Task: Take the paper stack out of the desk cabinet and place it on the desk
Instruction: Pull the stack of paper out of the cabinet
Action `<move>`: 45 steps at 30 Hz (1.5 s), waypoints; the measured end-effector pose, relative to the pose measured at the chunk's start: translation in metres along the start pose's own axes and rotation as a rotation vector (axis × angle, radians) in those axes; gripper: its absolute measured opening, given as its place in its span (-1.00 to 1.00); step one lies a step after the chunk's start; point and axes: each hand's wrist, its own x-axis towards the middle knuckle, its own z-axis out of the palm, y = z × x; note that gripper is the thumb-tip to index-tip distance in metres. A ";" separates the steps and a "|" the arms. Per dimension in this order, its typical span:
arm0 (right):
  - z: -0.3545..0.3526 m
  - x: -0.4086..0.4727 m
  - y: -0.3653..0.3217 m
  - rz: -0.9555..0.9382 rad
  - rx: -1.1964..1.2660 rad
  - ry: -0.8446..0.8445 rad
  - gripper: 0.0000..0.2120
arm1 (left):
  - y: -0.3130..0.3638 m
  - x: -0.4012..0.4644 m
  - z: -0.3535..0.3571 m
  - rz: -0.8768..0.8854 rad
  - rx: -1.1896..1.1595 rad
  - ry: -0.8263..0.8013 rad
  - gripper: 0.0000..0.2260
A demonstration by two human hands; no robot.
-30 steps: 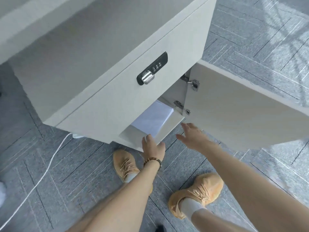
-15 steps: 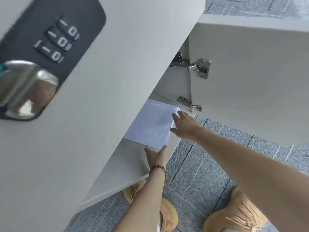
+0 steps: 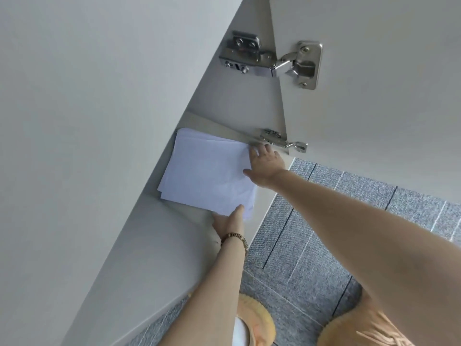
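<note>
Both hands on blank white paper stack [image 3: 207,171], no legible writing.

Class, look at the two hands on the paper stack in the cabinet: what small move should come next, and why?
Probably close both hands on the paper stack and lift it slightly. The left hand is at its near corner, the right hand at its side edge, and it still lies flat on the cabinet shelf.

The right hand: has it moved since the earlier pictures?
Yes. The right hand went from outside the cabinet in to the white paper stack, nearing the lower metal hinge.
</note>
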 end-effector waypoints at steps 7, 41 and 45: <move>0.014 -0.031 0.015 0.132 0.087 0.007 -0.58 | -0.017 -0.013 -0.002 0.002 0.084 0.056 -0.34; -0.077 -0.199 0.057 0.328 0.905 -0.164 -0.88 | -0.024 -0.139 -0.083 -0.196 -0.193 -0.438 -0.66; -0.127 -0.260 0.047 0.337 0.851 -0.205 -0.78 | -0.002 -0.201 -0.125 -0.124 -0.225 -0.513 -0.73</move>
